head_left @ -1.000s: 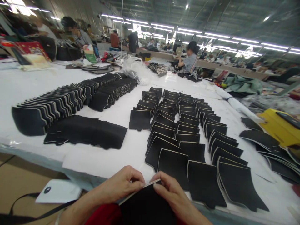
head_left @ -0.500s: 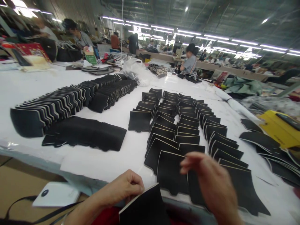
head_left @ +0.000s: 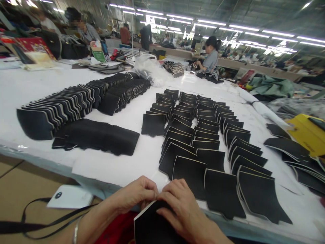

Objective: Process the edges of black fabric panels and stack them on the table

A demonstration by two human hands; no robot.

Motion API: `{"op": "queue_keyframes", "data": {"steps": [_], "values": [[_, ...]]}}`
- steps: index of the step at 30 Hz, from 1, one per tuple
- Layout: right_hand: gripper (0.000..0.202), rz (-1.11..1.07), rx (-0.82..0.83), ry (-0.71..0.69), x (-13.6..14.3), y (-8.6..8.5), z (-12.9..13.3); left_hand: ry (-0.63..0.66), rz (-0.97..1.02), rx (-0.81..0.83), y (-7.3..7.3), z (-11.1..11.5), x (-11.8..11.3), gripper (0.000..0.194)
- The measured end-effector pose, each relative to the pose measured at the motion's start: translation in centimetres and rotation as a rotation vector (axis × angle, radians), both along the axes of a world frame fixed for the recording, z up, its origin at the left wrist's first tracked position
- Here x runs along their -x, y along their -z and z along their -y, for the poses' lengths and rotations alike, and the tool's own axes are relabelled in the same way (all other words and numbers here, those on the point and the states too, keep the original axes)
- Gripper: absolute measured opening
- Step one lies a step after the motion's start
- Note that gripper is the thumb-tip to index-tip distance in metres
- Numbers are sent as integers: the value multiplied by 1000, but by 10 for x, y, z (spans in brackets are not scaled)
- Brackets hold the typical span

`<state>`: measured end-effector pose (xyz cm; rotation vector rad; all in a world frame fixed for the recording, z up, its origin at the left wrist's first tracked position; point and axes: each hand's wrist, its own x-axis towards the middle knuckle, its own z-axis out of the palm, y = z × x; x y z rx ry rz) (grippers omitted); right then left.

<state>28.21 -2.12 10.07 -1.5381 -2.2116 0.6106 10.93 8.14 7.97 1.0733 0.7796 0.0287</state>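
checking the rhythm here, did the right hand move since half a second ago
Yes. The right hand came back down and left from over the laid-out black pieces to the stack of pieces, meeting the left hand.

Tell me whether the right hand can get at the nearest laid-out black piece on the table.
Probably yes. The right hand sits just below the nearest black piece with nothing between them, but both it and the left hand are gripping the black stack, so it must let go first.

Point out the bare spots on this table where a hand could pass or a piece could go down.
Bare white table lies between the flat black pile and the overlapping rows of black pieces. Another strip runs behind the long fanned stacks. The right side is crowded with loose pieces.
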Motion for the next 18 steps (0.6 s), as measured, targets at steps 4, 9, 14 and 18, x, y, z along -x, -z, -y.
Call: {"op": "queue_keyframes", "data": {"steps": [4,9,14,18], "values": [[18,54,-47,-17,-1,6,3,6,0,-40,2,8,-1,23],[16,34,-17,-75,-5,5,-1,60,-9,-149,6,13,-3,14],[13,10,94,-122,-4,-6,-5,128,-32,-249,12,4,-4,12],[21,-133,68,-260,-2,-20,4,136,-57,-357,11,0,-5,8]]}}
